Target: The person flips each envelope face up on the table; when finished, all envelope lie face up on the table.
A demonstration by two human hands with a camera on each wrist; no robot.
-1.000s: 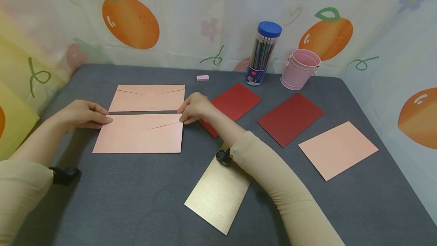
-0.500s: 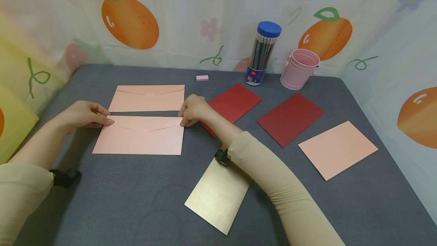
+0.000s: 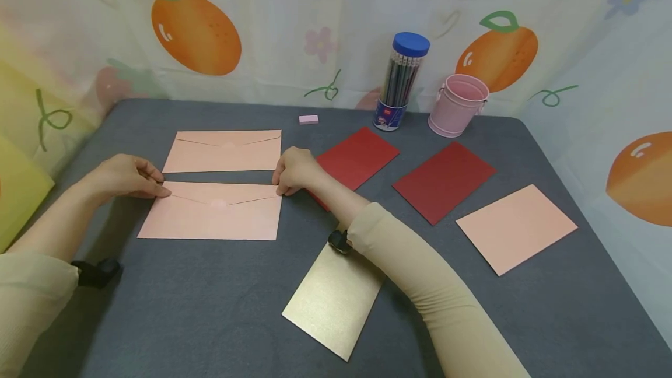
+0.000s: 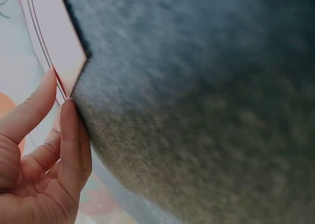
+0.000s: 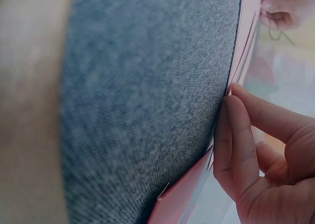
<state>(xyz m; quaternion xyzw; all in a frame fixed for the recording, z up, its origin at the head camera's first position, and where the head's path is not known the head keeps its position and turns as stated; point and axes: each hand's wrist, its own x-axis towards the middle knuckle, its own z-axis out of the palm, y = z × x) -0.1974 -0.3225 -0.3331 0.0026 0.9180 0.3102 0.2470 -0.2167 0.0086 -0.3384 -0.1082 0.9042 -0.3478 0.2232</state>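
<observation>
The peach near envelope (image 3: pixel 210 220) lies at 6 o'clock from the far envelope (image 3: pixel 223 156), a strip of dark table (image 3: pixel 199 308) between them, its 10 o'clock corner pinched by the left hand (image 3: pixel 126 177) and its 2 o'clock corner by the right hand (image 3: pixel 295 172), thumb closed against fingers on each. Light, level, evenly matched pinches would probably keep the paper from bowing or skewing. Well off toward 2 o'clock, a tub (image 3: pixel 388 115) with a blue lid (image 3: pixel 411 45) holds upright pencils (image 3: pixel 401 77), while the pink bucket (image 3: pixel 455 111) beside it shows nothing above its rim.
</observation>
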